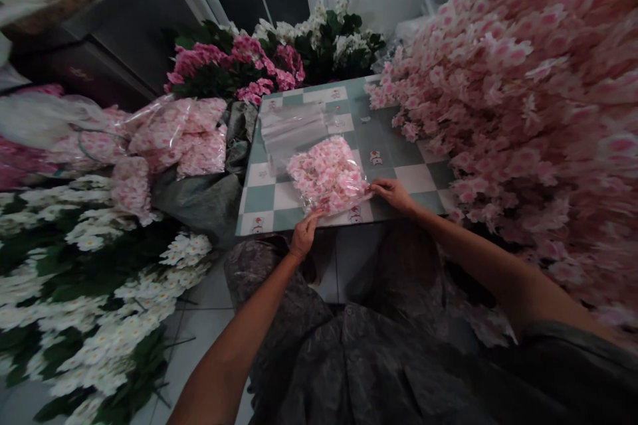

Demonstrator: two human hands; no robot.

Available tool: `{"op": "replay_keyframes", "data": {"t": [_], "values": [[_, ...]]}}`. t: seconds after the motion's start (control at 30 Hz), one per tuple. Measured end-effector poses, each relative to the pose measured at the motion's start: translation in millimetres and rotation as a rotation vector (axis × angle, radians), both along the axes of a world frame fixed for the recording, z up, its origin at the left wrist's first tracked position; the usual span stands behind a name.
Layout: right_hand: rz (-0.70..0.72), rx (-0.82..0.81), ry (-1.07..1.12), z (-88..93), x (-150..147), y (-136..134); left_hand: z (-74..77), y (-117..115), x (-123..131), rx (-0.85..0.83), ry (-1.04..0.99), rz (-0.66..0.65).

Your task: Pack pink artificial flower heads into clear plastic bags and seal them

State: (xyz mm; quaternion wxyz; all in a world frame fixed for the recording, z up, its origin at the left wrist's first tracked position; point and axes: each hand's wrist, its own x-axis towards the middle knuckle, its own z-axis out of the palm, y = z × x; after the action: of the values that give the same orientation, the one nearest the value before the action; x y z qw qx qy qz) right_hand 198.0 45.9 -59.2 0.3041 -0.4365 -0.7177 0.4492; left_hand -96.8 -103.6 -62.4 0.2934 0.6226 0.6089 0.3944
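Note:
A clear plastic bag full of pink artificial blossoms (329, 172) lies on the checked table (286, 198) in front of me. My left hand (305, 234) is closed on the bag's near left corner. At the bag's right edge, my right hand (393, 195) pinches the plastic between thumb and fingers. Just behind the filled bag lies a stack of flat clear plastic bags (292, 127), partly covered by it.
Tall pink blossom branches (518, 99) crowd the table's right side. Filled blossom bags (202, 136) lie at left, above white flowers (104, 305) on the floor. Magenta flowers (249, 56) and white flowers (349, 43) stand behind the table.

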Motion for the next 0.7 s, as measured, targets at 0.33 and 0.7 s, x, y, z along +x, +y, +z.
{"op": "replay_keyframes", "data": {"t": [0.33,0.7], "values": [[-0.244,-0.016,0.130,5.0,-28,-1,8.0,17,19,-0.095,-0.498,0.548],[-0.465,0.032,-0.067,-1.5,-52,1,1.9,39,28,-0.152,-0.381,0.780]]}}
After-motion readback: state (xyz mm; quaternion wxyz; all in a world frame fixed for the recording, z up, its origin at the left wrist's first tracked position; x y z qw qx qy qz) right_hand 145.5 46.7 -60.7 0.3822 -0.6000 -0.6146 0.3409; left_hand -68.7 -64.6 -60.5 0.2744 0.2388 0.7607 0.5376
